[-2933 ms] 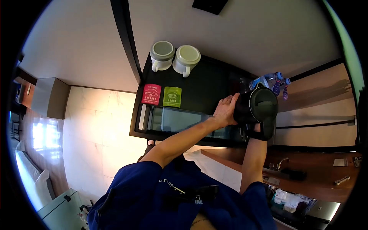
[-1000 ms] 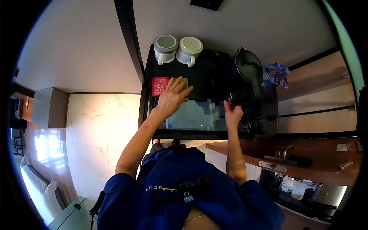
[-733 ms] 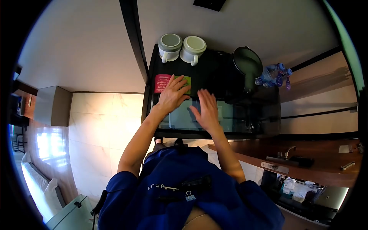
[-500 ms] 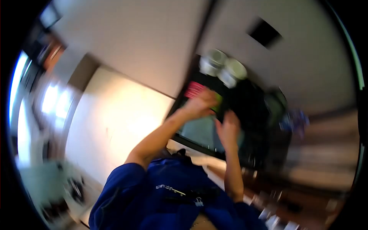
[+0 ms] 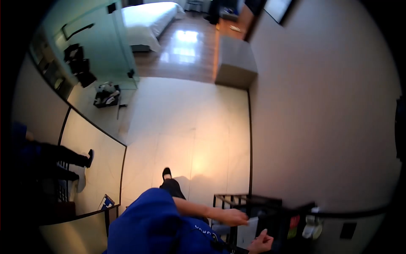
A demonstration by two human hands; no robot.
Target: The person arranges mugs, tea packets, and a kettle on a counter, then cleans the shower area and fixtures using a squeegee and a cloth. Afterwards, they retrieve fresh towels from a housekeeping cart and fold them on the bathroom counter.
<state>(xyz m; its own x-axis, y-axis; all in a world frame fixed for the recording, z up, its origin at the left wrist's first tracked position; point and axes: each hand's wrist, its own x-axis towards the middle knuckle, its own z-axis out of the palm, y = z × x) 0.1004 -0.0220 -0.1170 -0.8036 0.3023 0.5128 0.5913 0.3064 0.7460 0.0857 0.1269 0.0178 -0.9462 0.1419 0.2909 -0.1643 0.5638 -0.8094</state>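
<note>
Head view: I've got both hands low in frame, over or near the dark counter (image 5: 275,221), w/ the pic soft from blur. L hand (image 5: 235,217) has its fingers bent in, tips by the edge of a pale panel (image 5: 246,235); can't tell if they touch it or pinch anything. R hand (image 5: 261,243) is just beside that panel, fingers loosely curled; can't tell there either if smth's gripped. The hands are apart from each other.

Red packet (image 5: 294,220) and green packet (image 5: 292,233) lie next to each other on the counter, approx flat, w/ the mugs (image 5: 311,231) close by on the wall side. Neither hand is on packets or mugs, so I'd judge those as set down and let go; whether anything's left to adjust there, can't tell.

In the bkgd: pale floor (image 5: 190,122), one dark shoe (image 5: 167,172), bed (image 5: 148,21), glass door (image 5: 99,46), grey cabinet (image 5: 235,59) against the wall (image 5: 317,118).
</note>
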